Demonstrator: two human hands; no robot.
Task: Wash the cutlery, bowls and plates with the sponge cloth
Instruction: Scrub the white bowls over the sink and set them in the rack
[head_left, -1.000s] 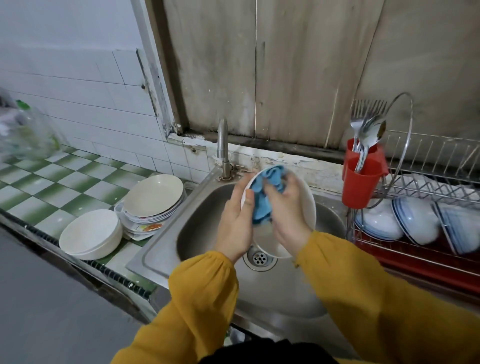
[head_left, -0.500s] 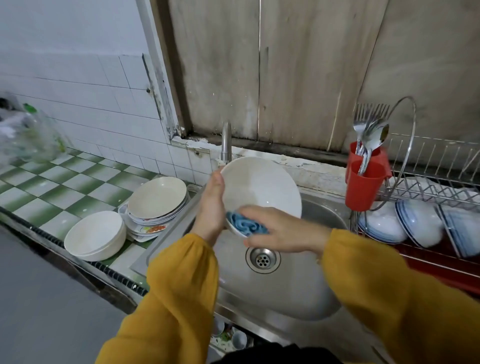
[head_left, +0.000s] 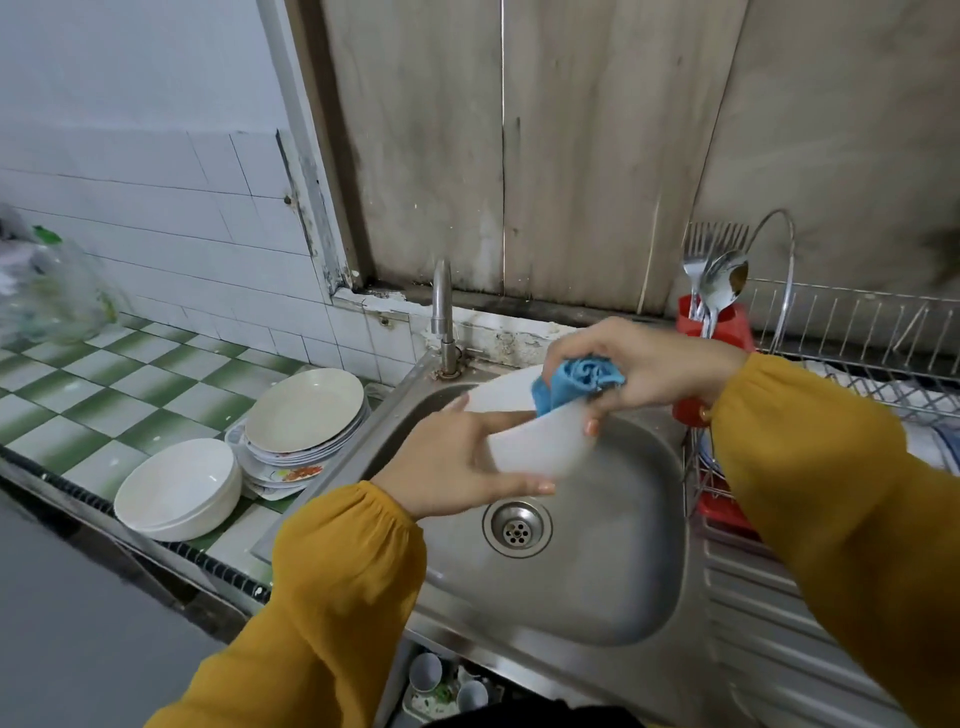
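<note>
While it hung over the sink (head_left: 597, 582), bowl (head_left: 535, 447): white, tilted, centre of frame.
Left hand (head_left: 452, 457): gripped bowl's left side.
Right hand (head_left: 644, 364): clamped on blue cloth (head_left: 576, 382), thumb on bowl's outside.
Cloth: bunched, touching bowl's rim.
Plate stack (head_left: 304, 410), bowl stack (head_left: 176, 488): lower left, on tiled counter (head_left: 104, 395).
Cutlery (head_left: 714, 280): upright in red cup (head_left: 730, 325), right of centre.

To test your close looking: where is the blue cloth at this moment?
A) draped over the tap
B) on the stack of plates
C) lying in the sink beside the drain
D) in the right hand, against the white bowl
D: the right hand grips the blue cloth against the rim of the white bowl, which the left hand holds over the sink.
</note>
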